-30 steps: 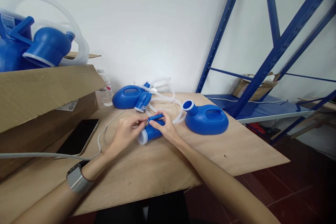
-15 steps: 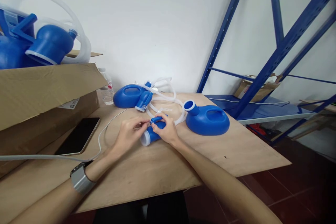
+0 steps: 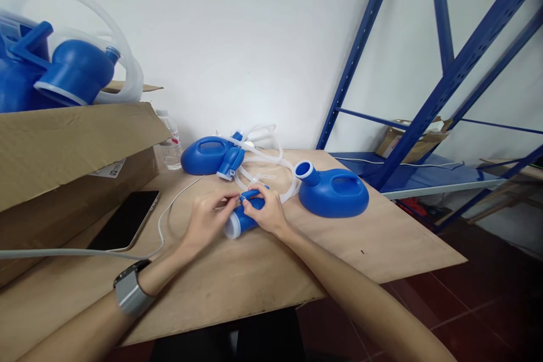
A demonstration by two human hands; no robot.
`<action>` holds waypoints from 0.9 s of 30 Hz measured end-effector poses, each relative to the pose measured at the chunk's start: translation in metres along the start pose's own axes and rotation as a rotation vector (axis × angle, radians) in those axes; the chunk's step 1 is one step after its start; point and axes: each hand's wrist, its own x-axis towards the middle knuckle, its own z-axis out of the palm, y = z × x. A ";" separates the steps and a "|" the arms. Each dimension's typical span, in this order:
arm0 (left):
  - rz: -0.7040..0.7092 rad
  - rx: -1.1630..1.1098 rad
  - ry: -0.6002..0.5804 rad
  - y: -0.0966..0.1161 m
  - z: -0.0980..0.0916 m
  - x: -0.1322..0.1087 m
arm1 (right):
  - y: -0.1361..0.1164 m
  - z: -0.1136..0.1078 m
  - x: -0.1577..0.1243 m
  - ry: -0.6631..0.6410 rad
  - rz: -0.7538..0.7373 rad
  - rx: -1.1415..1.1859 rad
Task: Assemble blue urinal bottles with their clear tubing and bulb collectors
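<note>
A blue plastic urinal funnel with a whitish rim lies on its side on the wooden table, its mouth facing left toward me. My right hand is closed around the small handle on its upper side. At the near end of that handle, the fingertips of my left hand are pinched together; whatever lies between them is too small to make out. Right of my hands stands a blue urinal bottle with a white-rimmed neck. Behind them, a clear tube lies coiled beside another blue bottle and a second funnel.
A cardboard box holding blue bottles, funnels and tubing fills the left side. Near it are a phone, a white cable and a water bottle. A blue metal shelf stands beyond the table's right edge.
The view has shifted slightly, moving everything a little left in the picture. Both hands keep nearly the same hold at the funnel's handle.
</note>
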 end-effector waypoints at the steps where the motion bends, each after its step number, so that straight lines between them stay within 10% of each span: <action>1: -0.052 -0.044 -0.023 -0.001 0.000 0.003 | -0.001 0.000 0.001 -0.001 0.019 0.022; 8: -0.265 -0.215 -0.134 -0.006 0.003 0.010 | 0.002 0.001 0.007 -0.015 0.074 0.164; 15: -0.001 0.059 -0.204 -0.007 0.011 -0.001 | 0.014 -0.005 0.012 -0.013 0.060 0.124; 22: -0.228 0.029 0.018 -0.036 0.005 0.013 | -0.006 -0.020 0.013 -0.280 -0.196 -0.370; 27: -0.457 -0.070 0.165 -0.059 -0.006 0.022 | 0.004 -0.037 0.018 -0.208 -0.046 -0.640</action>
